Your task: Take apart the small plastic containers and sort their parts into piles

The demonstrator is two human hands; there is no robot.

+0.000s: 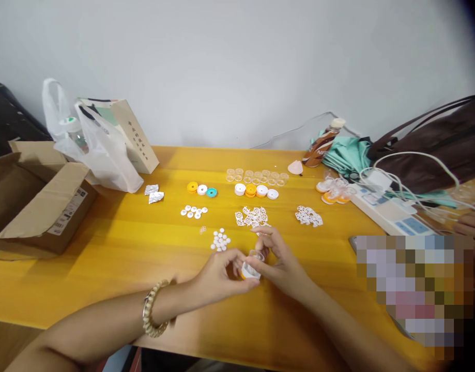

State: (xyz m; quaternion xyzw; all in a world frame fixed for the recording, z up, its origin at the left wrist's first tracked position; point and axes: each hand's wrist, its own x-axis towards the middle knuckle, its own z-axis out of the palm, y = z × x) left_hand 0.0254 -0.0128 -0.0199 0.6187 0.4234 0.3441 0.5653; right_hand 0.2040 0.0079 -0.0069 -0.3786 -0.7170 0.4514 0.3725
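My left hand (217, 276) and my right hand (278, 261) meet above the yellow table (117, 243), near its front edge. Together they pinch a small round white and orange cap-like part (250, 269), with a clear ring (257, 254) on top of it. My left wrist wears a beaded bracelet (154, 310). Just beyond my hands lie small white discs (220, 240) and a heap of white lacy rings (253, 217).
Farther back lie clear rings (256, 176), coloured round caps (201, 189), more white parts (309, 216) and foil scraps (154, 194). An open cardboard box (35, 201), plastic bag (101, 155) and paper bag (134, 134) stand left. A power strip (388, 212), cables, bottle (322, 144) and brown bag (434, 150) crowd the right.
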